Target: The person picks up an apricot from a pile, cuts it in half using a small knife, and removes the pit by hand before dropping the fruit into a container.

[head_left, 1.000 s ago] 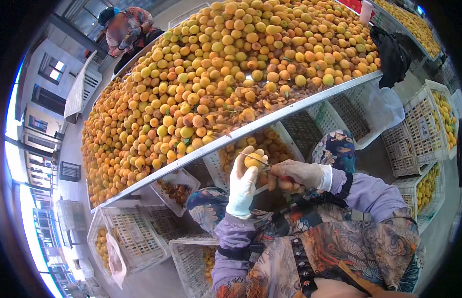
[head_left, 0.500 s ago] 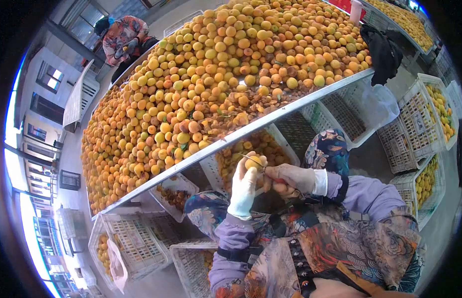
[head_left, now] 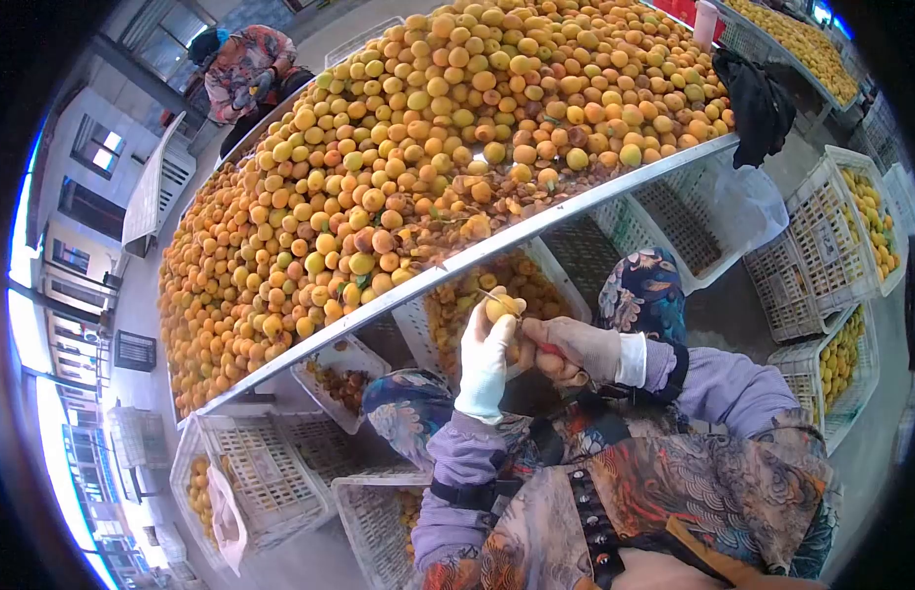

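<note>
My left hand (head_left: 485,362), in a white glove, holds a yellow apricot (head_left: 501,307) between thumb and fingers. The fruit looks parted into two lobes. My gloved right hand (head_left: 581,346) is closed round the red handle of a small knife (head_left: 549,349). Its thin blade runs up to the left against the apricot. Both hands are close together above my lap, over a white crate (head_left: 413,334) of cut apricot pieces (head_left: 457,307). Beyond them, a large heap of whole apricots (head_left: 379,177) covers the metal-edged table (head_left: 457,264).
Brown, soft fruit scraps (head_left: 477,202) lie near the table's edge. A small crate (head_left: 354,423) of darker pieces stands at left. Plastic crates (head_left: 266,472) stand lower left, and stacked crates (head_left: 812,236) hold apricots at right. Another person (head_left: 246,74) sits at the table's far left.
The apricot has gone from whole-looking to showing two lobes. The knife's blade has shifted a little up along it, and my right hand has turned slightly.
</note>
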Motion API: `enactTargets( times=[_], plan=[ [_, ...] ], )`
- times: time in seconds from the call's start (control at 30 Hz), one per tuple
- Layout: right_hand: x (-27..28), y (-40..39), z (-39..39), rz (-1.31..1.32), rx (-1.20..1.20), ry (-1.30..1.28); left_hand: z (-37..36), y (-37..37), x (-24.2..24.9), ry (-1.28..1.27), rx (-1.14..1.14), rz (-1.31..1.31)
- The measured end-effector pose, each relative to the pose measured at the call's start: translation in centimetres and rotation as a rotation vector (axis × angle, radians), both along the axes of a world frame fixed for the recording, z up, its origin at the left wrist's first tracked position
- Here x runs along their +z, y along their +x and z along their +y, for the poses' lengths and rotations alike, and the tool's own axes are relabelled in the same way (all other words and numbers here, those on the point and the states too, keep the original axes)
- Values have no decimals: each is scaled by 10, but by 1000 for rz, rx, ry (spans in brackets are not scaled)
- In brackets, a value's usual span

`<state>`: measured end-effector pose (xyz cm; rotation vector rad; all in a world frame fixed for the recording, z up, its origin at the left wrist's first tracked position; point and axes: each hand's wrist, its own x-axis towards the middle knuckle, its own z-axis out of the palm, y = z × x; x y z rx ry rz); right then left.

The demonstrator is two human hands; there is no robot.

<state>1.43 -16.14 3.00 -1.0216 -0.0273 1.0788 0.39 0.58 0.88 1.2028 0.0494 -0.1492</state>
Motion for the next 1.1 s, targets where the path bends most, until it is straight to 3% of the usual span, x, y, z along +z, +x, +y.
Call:
enactTargets(
  times=[0.1,0.17,0.23,0.3,0.33,0.37,0.4,0.43,0.47,0.5,0.53,0.6,0.63,0.73,0.8,0.9,0.97,1.1],
  plan=[
    [-4,0,3,-47,38,-42,-1,1,0,95,27,-85],
    [-12,-9,10,-226,-67,-111,-5,-2,-2,-351,59,71],
    [-16,-15,11,-204,-71,-112,-7,0,-8,-378,99,128],
    [-14,-19,11,-123,-81,-148,-1,3,-11,-500,-46,213],
    [-23,-19,11,-255,-113,-170,-4,-6,-9,-316,-8,155],
    [-23,-16,13,-171,-122,-251,-5,-7,-14,-73,19,69],
    [-51,-12,14,93,-148,-138,-4,-4,-11,92,60,-42],
    [-8,-11,13,50,-94,-134,-1,4,-22,418,84,-277],
    [-12,-9,13,63,-114,-132,-4,7,-29,201,104,-226],
    [-58,-4,13,-11,-207,-115,-9,8,-16,-201,167,129],
    [-3,-6,9,-43,-65,-167,-6,10,-28,-203,123,56],
    [-14,-8,9,-188,-104,-109,-6,18,-48,-122,150,68],
    [7,-15,14,-78,-118,-69,-5,15,-43,-131,153,127],
    [-18,-14,19,-63,-130,-126,-6,10,-43,-175,200,102],
    [-37,-13,23,-204,-143,-44,-6,8,-43,-318,115,221],
    [-22,-20,29,-108,-183,-124,-10,10,-42,-379,197,306],
    [-28,-18,23,-73,-165,-114,-9,8,-43,-280,170,266],
    [-18,-17,17,-310,-154,-112,-7,8,-31,-25,111,80]
  ],
)
